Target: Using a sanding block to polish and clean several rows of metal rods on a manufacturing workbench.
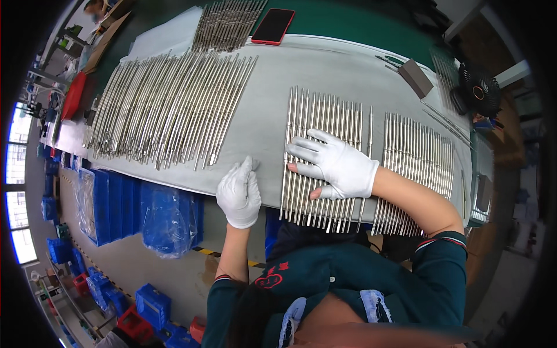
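Right hand [335, 162] lies flat, fingers spread, on the middle row of metal rods [322, 153]; left hand [239, 194] rests open, holding nothing, at the bench [264, 93] near edge, 9 o'clock of it; three rod rows, bare cloth between.

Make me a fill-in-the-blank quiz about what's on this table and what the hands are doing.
1. Both hands wear ____ gloves.
2. The right hand lies flat on the middle batch of metal ____.
3. The left hand rests on the grey ____, touching no rods.
4. The phone at the far edge has a ____ case.

Missing words: white; rods; cloth; red
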Action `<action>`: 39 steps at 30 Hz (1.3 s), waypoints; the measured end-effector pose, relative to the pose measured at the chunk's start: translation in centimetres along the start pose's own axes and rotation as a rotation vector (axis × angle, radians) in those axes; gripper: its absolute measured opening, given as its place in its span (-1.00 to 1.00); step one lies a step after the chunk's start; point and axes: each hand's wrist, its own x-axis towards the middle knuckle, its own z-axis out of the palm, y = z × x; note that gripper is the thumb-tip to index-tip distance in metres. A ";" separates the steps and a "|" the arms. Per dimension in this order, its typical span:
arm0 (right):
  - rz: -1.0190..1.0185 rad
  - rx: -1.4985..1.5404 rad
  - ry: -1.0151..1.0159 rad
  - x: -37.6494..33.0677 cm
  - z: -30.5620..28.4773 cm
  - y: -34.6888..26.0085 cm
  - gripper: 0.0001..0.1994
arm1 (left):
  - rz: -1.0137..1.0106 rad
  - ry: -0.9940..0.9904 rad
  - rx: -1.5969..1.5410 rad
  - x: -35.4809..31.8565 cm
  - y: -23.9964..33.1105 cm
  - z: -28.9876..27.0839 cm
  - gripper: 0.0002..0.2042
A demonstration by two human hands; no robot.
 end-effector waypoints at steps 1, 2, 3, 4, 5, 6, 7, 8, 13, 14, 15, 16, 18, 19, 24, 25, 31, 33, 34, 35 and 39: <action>0.000 0.015 -0.015 -0.5 -0.2 0.0 -0.28 | 0.011 0.009 0.024 -0.2 0.0 -0.1 -0.73; 0.003 0.030 -0.029 -1.0 -0.4 0.1 -0.26 | 0.025 0.018 0.048 -0.3 -0.1 -0.1 -0.74; 0.007 0.033 -0.016 -1.3 0.0 0.2 -0.27 | 0.027 0.023 0.038 -0.3 -0.2 0.0 -0.75; 0.012 0.032 -0.019 -1.4 0.0 0.3 -0.27 | 0.027 0.021 0.032 -0.3 -0.3 0.1 -0.75; 0.009 0.042 -0.023 -1.1 0.1 0.3 -0.27 | 0.050 0.029 0.050 -0.5 -0.4 0.1 -0.75; 0.005 0.052 -0.026 -0.7 0.1 0.2 -0.27 | 0.073 0.038 0.069 -0.6 -0.5 0.1 -0.76; 0.014 0.030 0.001 -0.1 0.0 0.0 -0.29 | 0.073 0.036 0.070 -0.7 -0.5 0.2 -0.76; 0.011 0.033 0.002 0.5 0.3 -0.1 -0.29 | 0.106 0.057 0.082 -0.8 -0.6 0.2 -0.74; -0.025 0.042 0.061 3.8 1.7 -0.1 -0.31 | 0.165 0.101 0.039 -1.5 -1.3 0.5 -0.70; -0.036 0.050 0.077 4.5 2.0 -0.1 -0.28 | 0.156 0.118 0.023 -1.7 -1.5 0.6 -0.69; -0.040 0.041 0.077 5.0 2.1 -0.2 -0.28 | 0.148 0.134 0.007 -1.8 -1.5 0.7 -0.68; -0.041 0.043 0.080 5.3 2.2 -0.2 -0.28 | 0.150 0.132 0.010 -1.9 -1.6 0.7 -0.68; -0.048 0.054 0.102 5.7 2.5 -0.2 -0.29 | 0.165 0.142 0.010 -1.9 -1.7 0.7 -0.68; -0.049 0.061 0.108 5.5 2.5 -0.2 -0.28 | 0.166 0.140 0.010 -1.9 -1.7 0.7 -0.68; -0.031 0.072 0.094 3.0 1.6 0.0 -0.28 | 0.176 0.132 -0.035 -1.6 -1.6 0.8 -0.70; -0.019 0.071 0.071 2.3 1.4 0.0 -0.28 | 0.174 0.131 -0.039 -1.5 -1.6 0.8 -0.70; 0.030 0.063 -0.024 -1.4 0.2 -0.6 -0.29 | 0.146 0.125 -0.041 -1.5 -1.5 0.7 -0.72; 0.035 0.070 -0.037 -1.6 -0.1 -0.7 -0.29 | 0.128 0.132 -0.067 -1.3 -1.3 0.8 -0.71; 0.035 0.078 -0.047 -1.6 -0.2 -0.7 -0.28 | 0.127 0.130 -0.070 -1.4 -1.3 0.9 -0.71; 0.036 0.086 -0.027 -1.5 0.0 -0.8 -0.28 | 0.130 0.132 -0.059 -1.4 -1.5 0.9 -0.71; 0.022 0.048 0.014 0.4 0.7 -0.9 -0.31 | 0.132 0.132 -0.070 -1.6 -1.6 0.9 -0.70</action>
